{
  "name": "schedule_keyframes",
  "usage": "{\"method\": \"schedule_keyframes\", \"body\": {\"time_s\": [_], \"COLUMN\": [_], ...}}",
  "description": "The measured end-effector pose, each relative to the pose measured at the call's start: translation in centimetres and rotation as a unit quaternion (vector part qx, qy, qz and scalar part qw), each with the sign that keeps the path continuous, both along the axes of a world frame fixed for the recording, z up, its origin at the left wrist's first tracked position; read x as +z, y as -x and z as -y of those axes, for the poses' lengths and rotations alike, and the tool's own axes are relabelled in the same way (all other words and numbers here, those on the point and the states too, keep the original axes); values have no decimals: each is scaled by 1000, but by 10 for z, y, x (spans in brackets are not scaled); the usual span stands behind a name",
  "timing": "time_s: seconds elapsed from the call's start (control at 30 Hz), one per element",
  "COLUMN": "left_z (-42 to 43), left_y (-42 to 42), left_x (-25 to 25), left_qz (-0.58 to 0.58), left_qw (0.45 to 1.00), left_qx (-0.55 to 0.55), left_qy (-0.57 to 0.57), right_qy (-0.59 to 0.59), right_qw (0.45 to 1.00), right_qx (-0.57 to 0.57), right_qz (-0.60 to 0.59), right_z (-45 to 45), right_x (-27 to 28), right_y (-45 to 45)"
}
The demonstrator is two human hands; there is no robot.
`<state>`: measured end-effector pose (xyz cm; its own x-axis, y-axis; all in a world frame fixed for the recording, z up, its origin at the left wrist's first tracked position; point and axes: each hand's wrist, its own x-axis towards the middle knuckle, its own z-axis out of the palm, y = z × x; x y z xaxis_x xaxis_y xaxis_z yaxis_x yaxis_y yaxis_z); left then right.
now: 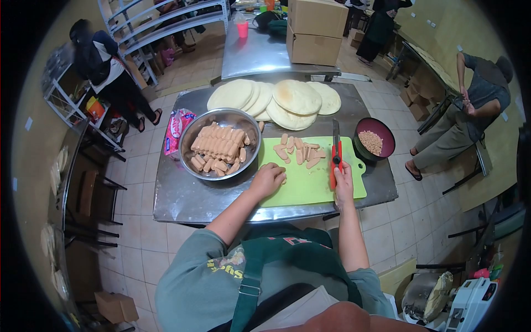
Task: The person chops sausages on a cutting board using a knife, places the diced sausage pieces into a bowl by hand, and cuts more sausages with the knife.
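My right hand (343, 181) grips a red-handled knife (336, 157), its dark blade pointing away from me over the green cutting board (304, 191). My left hand (268, 180) rests at the board's left edge with its fingers curled down; what lies under them is mostly hidden. Several cut sausage pieces (300, 150) lie across the upper part of the board. To the left, a steel bowl (188, 164) holds a pile of sausages (218, 141). A dark bowl (360, 150) with a reddish inside stands right of the board, containing small diced bits (370, 143).
Round flatbreads (296, 97) overlap along the back of the metal table (182, 199). A pink packet (177, 128) lies left of the steel bowl. Cardboard boxes (314, 41) stand on a further table. Other people (470, 99) stand at the right, left and back.
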<state>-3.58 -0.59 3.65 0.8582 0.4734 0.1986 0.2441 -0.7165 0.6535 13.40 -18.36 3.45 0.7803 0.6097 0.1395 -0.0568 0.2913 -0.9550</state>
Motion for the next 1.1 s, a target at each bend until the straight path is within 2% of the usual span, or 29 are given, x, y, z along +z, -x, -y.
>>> {"method": "schedule_keyframes", "body": {"time_s": [0.03, 0.1, 0.17, 0.27, 0.4, 0.7, 0.93, 1.1], "left_z": [-3, -11, -20, -23, -21, -6, -4, -8], "left_y": [3, 7, 11, 16, 13, 3, 4, 7], "left_x": [0, -3, -8, -5, -4, 9, 8, 4], "left_qz": [0, 3, -1, -9, 13, -86, -47, -6], "left_qw": [1000, 998, 992, 988, 987, 987, 991, 992], "left_qx": [-25, -57, -127, -150, -151, -134, -122, -106], "left_qy": [7, 10, 9, 24, -43, 16, 32, 65], "right_qy": [-2, -46, -61, -84, -50, 118, 236, 267], "right_qw": [1000, 989, 985, 972, 969, 973, 957, 949], "right_qx": [-3, 61, 59, 123, 160, 168, 165, 165], "right_qz": [2, -130, -148, -182, -183, -104, -33, -23], "right_z": [0, 0, 0, 5, 7, 6, 13, 26], "right_x": [1, 13, 12, 20, 20, 28, 30, 30], "right_y": [1, 8, 10, 18, 23, 41, 45, 43]}}
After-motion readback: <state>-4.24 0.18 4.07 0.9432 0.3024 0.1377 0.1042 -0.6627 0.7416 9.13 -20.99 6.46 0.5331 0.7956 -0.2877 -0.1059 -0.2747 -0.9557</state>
